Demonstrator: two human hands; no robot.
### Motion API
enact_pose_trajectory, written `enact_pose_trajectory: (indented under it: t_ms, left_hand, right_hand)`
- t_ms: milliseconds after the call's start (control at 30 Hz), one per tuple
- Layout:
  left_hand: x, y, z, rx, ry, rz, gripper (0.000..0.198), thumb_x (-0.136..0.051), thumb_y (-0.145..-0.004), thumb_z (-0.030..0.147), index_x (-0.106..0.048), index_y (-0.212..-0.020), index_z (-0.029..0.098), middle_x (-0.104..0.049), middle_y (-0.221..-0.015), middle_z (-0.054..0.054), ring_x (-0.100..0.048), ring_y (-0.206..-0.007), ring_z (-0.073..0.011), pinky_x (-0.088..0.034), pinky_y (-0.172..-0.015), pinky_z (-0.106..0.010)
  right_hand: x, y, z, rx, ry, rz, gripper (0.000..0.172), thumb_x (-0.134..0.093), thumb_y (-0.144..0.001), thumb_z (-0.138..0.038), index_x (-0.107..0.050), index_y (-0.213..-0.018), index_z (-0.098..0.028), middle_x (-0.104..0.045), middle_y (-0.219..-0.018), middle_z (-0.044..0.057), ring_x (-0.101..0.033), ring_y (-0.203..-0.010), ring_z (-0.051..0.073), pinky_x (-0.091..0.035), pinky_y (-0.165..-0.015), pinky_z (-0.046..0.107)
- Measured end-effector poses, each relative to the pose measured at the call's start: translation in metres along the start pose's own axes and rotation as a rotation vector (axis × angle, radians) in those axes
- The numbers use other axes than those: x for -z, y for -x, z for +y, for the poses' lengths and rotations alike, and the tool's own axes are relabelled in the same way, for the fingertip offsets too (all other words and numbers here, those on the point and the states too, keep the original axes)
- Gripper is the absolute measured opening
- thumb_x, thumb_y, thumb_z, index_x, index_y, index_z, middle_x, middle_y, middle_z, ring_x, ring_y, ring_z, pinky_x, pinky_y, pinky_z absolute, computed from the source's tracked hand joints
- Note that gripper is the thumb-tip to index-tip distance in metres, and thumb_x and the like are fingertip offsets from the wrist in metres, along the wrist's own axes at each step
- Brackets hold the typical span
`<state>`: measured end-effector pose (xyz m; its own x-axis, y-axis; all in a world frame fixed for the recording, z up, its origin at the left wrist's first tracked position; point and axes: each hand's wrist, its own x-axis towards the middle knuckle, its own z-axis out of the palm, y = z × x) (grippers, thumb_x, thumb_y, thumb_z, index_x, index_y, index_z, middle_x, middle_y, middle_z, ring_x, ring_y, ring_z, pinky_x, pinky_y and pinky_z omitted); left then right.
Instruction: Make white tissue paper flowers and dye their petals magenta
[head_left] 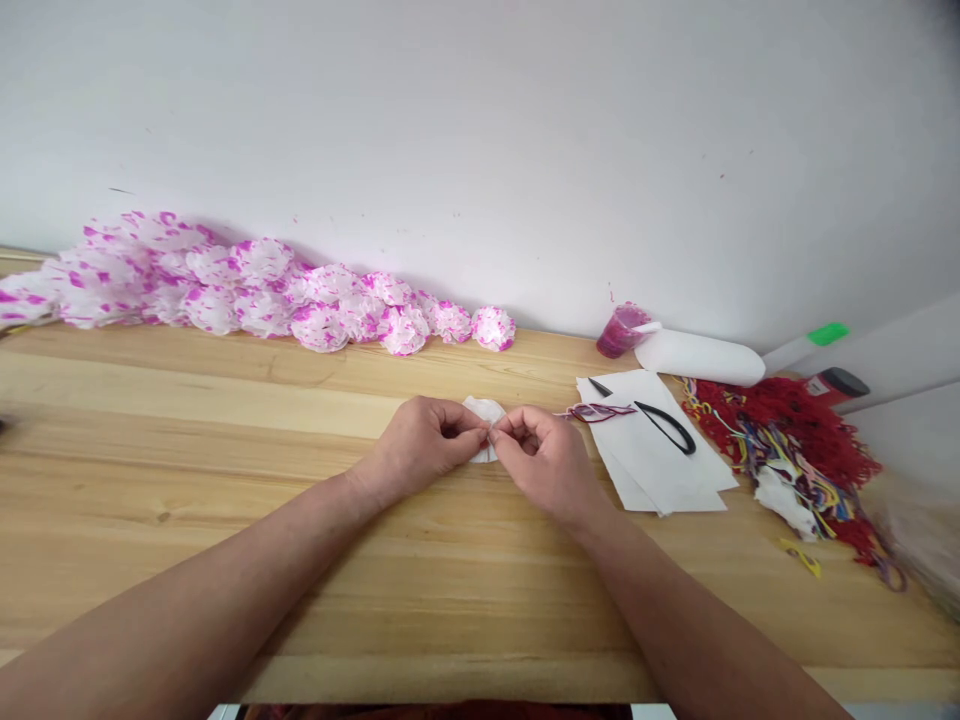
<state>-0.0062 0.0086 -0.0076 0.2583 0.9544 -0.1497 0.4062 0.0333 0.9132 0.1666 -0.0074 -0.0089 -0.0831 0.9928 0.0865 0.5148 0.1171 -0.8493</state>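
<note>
A small piece of white tissue paper [484, 410] with pleated edges is held just above the wooden table, near its middle. My left hand [429, 436] pinches it from the left, thumb against the curled fingers. From the right, my right hand [546, 456] pinches the same piece, and the two thumb tips nearly meet. The fingers cover the paper's centre. Just beyond my right hand, dark pink strings [600, 412] lie across a stack of white paper sheets [649, 480].
White-and-magenta paper flowers [262, 290] line the wall at left. On the sheets lies a black loop handle [667, 428]. Farther right are a pink-stained cup [621, 332], a white bottle [701, 356], a green-ended object [828, 334], a red yarn pile [802, 425] and a yellow piece [801, 557].
</note>
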Motion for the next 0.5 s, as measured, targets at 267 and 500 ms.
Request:
enact_pose_trajectory:
  t_ms: [267, 500]
  left_hand:
    - [-0.0013, -0.0006, 0.0, -0.011, -0.017, 0.021, 0.026, -0.063, -0.075, 0.039, -0.076, -0.073, 0.016, -0.067, -0.063, 0.001, -0.054, -0.056, -0.0121, -0.036, -0.049, -0.021]
    - [-0.0007, -0.0005, -0.0027, -0.018, -0.015, -0.006, 0.027, -0.062, -0.078, 0.039, -0.078, -0.078, 0.017, -0.069, -0.066, 0.0, -0.055, -0.059, -0.0131, -0.037, -0.051, -0.021]
  right_hand:
    - [0.0007, -0.0001, -0.0003, 0.006, 0.003, -0.008, 0.006, -0.057, -0.075, -0.019, -0.062, -0.072, -0.021, -0.065, -0.067, -0.002, -0.057, -0.059, 0.013, -0.043, -0.057, 0.024]
    - [0.002, -0.0003, -0.0005, -0.001, 0.012, 0.0, 0.005, -0.059, -0.077, -0.023, -0.061, -0.073, -0.02, -0.064, -0.066, -0.003, -0.055, -0.058, 0.012, -0.042, -0.056, 0.023]
